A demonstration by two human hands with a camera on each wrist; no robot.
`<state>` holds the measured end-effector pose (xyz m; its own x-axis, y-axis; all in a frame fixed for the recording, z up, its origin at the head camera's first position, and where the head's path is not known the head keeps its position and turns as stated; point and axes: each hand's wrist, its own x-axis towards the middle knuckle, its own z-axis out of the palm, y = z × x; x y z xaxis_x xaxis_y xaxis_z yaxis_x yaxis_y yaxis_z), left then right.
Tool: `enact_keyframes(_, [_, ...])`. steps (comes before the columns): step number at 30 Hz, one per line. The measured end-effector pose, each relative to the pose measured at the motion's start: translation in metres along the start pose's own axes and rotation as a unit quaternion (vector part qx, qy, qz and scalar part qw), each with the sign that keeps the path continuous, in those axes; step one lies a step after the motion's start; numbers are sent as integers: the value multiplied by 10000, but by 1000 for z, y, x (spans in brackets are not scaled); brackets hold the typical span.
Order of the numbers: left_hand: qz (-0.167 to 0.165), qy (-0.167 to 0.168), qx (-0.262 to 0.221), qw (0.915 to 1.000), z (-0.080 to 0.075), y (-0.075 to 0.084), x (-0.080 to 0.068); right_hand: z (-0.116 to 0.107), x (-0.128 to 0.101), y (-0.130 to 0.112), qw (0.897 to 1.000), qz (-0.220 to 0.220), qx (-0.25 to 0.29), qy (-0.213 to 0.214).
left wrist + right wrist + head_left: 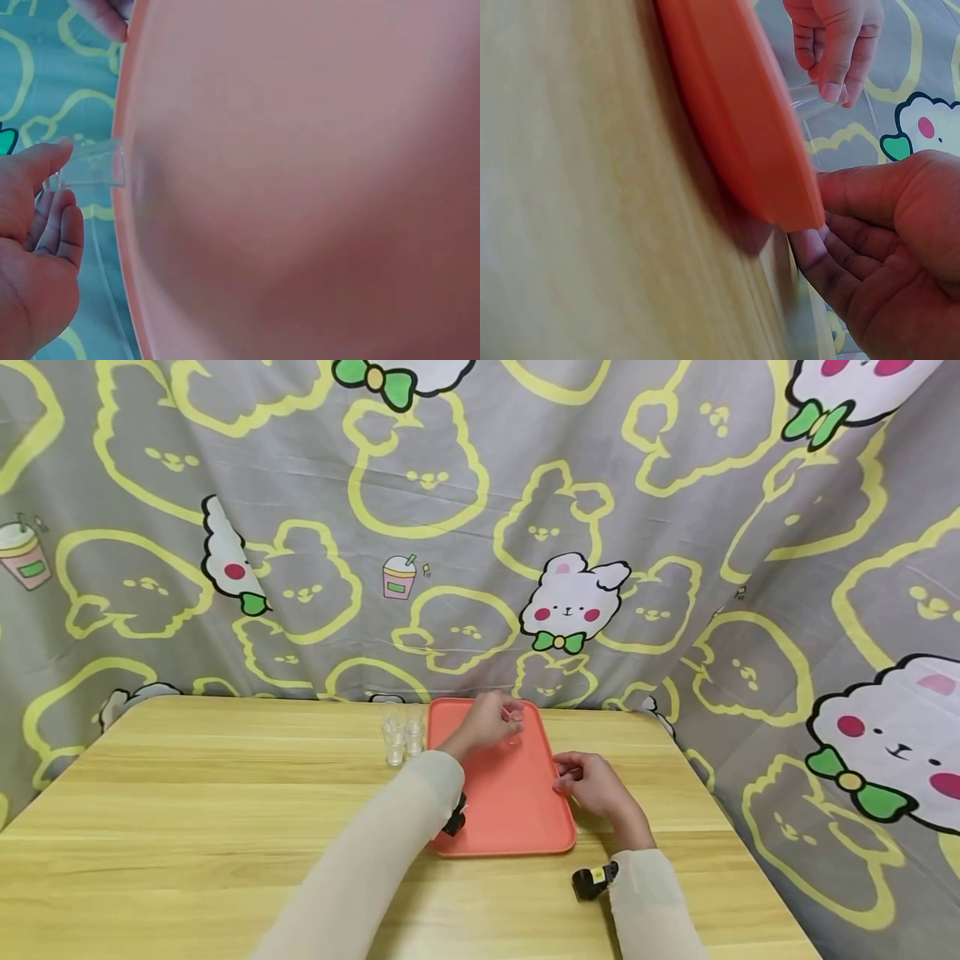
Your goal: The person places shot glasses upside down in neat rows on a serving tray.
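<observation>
The left hand (487,722) pinches a small clear cup (514,727) just above the far end of the orange tray (517,827), while the right hand (592,785) grips the tray's near-right rim on the worktop (187,793). It looks like the setting-down step: next the cup must come down upright and the fingers let go, with about 4 more cups (401,735) waiting just left of that grip.

Bright, even light; head view sharp, both wrist views blurred

Left hand (487,723) holds a clear cup (514,727) over the orange tray (510,810).
</observation>
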<state>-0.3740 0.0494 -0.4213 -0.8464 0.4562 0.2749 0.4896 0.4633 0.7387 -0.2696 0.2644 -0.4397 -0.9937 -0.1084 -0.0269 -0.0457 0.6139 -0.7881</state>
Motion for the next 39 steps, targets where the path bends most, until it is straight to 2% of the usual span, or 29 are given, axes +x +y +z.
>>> enact_keyframes(5, [-153,55,116,9998,3,2,-3,1,-1,-1,10000,27,60,10])
enact_keyframes(15, [-571,220,-271,9978,11,-1,-6,4,-3,-3,10000,38,29,6])
enact_keyframes(21, [-704,188,-249,9970,7,-3,-8,6,-2,-2,10000,5,46,18])
enact_keyframes(29, [-678,75,-287,9973,-9,4,-8,3,-2,2,10000,-22,85,4])
enact_keyframes(39, [-399,323,-121,9986,-49,14,-7,1,-2,2,10000,27,29,-9])
